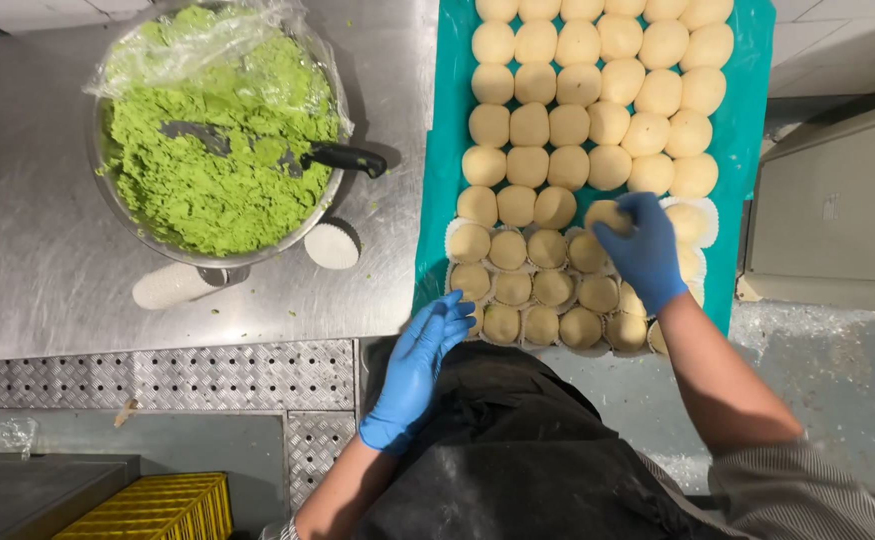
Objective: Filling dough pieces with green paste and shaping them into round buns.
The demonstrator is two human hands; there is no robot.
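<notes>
A teal tray (448, 120) holds several rows of pale round dough balls (578, 125); the nearer rows sit in white paper cups (510, 288). My right hand (643, 250), in a blue glove, grips one dough ball (606, 213) over the middle of the tray, beside the bare balls and the cupped ones. My left hand (418, 365), also blue-gloved, rests with fingers apart at the tray's near left corner, touching the edge beside a cupped ball. It holds nothing.
A large metal bowl (220, 130) of green paste stands on the steel table (38, 250) to the left, with a black-handled scraper (343, 158) in it and plastic film on the rim. Stacks of white paper cups (330, 245) lie beside it. A yellow crate (158, 508) sits below.
</notes>
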